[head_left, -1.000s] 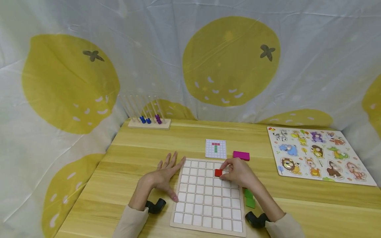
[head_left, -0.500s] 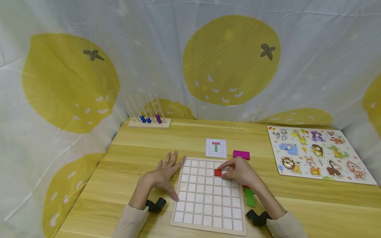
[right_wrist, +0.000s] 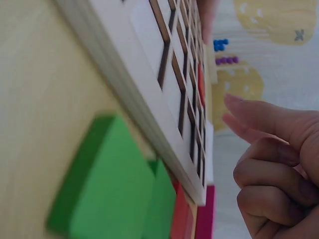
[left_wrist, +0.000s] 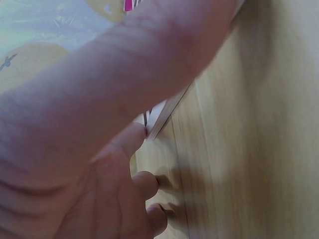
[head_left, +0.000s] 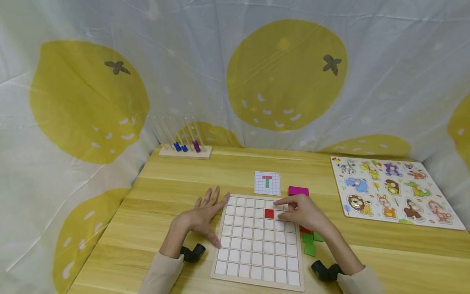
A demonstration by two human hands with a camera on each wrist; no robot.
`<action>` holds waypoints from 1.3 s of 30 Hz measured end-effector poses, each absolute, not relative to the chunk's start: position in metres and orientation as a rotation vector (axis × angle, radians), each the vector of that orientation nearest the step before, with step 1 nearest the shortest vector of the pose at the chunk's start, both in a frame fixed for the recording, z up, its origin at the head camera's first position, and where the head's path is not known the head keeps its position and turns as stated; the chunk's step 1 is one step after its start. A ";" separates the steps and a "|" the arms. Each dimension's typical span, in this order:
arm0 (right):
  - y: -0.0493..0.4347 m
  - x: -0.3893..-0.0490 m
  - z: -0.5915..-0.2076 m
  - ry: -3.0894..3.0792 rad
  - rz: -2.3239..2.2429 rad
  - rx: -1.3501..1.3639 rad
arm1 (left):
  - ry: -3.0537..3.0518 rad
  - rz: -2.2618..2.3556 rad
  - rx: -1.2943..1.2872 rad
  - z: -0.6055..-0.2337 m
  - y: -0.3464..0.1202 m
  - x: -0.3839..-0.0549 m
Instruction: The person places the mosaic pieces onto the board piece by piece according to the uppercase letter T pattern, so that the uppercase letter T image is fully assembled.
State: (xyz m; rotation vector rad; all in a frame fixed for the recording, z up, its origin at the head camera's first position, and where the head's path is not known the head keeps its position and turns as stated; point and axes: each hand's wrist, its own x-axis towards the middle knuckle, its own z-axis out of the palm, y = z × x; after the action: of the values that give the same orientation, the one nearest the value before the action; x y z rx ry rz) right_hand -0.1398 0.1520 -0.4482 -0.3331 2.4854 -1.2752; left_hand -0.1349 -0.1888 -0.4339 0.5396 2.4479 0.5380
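Note:
A wooden grid board (head_left: 257, 247) with white square cells lies in front of me. One red square tile (head_left: 269, 213) sits in a cell of its second row from the far edge. My right hand (head_left: 302, 212) hovers just right of that tile, holding nothing. In the right wrist view, this hand's thumb and index finger reach out while its other fingers are curled. At the board's left side my left hand (head_left: 200, 220) is spread, with thumb and a fingertip at the edge. The left wrist view shows the board's edge (left_wrist: 169, 109) beside its fingers.
Green tiles (head_left: 309, 247) and a red tile (head_left: 305, 230) lie right of the board. Beyond it are a pattern card (head_left: 267, 183) and a magenta block (head_left: 298, 190). An animal puzzle (head_left: 393, 192) stands far right, a peg rack (head_left: 185, 152) far left.
My right hand has let go of the red tile, which now lies flat in its cell, and has drawn slightly to the right. The left hand has kept its place.

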 end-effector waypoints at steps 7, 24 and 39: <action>0.192 -0.133 -0.445 2.526 -1.238 -0.322 | 2.452 0.534 0.536 -0.435 -0.190 -0.136; 0.232 -0.133 -0.462 2.382 -1.316 -0.410 | 2.454 0.548 0.536 -0.435 -0.190 -0.136; 0.236 -0.132 -0.460 2.454 -1.302 -0.281 | 2.451 0.558 0.531 -0.434 -0.190 -0.136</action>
State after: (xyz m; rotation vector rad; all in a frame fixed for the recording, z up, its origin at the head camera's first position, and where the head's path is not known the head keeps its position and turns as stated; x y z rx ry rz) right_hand -0.1318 0.2361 -0.4596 -0.2810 2.4541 -1.3020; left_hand -0.1360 -0.1898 -0.4343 0.5314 2.4506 0.5583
